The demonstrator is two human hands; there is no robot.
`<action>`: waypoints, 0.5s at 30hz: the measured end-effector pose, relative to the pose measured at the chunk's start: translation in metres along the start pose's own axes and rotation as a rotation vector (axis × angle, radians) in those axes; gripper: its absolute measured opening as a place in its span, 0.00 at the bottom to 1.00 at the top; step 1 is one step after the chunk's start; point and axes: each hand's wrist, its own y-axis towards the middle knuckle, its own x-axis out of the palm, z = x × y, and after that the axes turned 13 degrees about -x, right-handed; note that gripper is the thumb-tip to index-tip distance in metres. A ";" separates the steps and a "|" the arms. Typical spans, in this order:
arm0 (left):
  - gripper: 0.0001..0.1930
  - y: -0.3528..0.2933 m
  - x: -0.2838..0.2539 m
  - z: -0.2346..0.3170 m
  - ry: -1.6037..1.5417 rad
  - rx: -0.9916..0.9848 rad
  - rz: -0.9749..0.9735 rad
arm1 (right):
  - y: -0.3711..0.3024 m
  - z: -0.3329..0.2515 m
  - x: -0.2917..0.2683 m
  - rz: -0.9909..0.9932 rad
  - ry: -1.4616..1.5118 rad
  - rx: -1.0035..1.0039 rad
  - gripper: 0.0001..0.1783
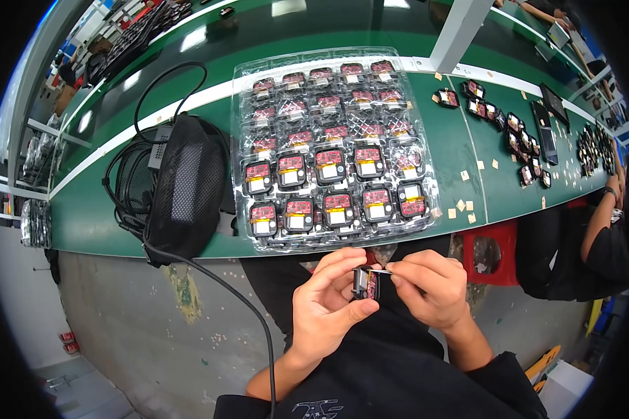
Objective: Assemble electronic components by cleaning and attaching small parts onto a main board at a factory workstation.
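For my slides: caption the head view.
Left hand holding a small electronic unit, right hand a slim object at its edge, before a clear tray of similar units.

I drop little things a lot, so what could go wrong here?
The small black device could slip from the left hand, since it's held past the green table's edge. The thin tool in the right hand might scratch the red circuit board. The hanging black cable, close to the left forearm, could snag.

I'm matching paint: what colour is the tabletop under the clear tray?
Tabletop: green, clearest in the head view.
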 end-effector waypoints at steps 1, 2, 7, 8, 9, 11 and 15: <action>0.31 0.000 0.001 0.000 -0.015 -0.002 0.013 | -0.001 0.000 0.001 -0.001 -0.008 0.007 0.12; 0.30 0.000 0.002 -0.001 -0.029 -0.004 0.027 | -0.002 -0.001 0.004 0.000 -0.007 0.007 0.12; 0.29 0.000 0.004 -0.003 -0.050 0.015 0.070 | -0.007 0.002 0.012 0.059 -0.196 -0.157 0.16; 0.29 0.000 0.003 -0.004 -0.050 0.023 0.079 | -0.006 0.002 0.010 0.059 -0.196 -0.158 0.16; 0.29 -0.001 0.001 -0.005 -0.050 0.023 0.078 | -0.004 0.002 0.009 0.025 -0.204 -0.180 0.16; 0.29 -0.001 -0.002 -0.006 -0.047 0.012 0.095 | -0.004 0.003 0.008 -0.010 -0.212 -0.203 0.16; 0.29 0.000 0.000 -0.008 -0.090 -0.012 0.100 | -0.006 0.005 0.008 -0.035 -0.277 -0.239 0.16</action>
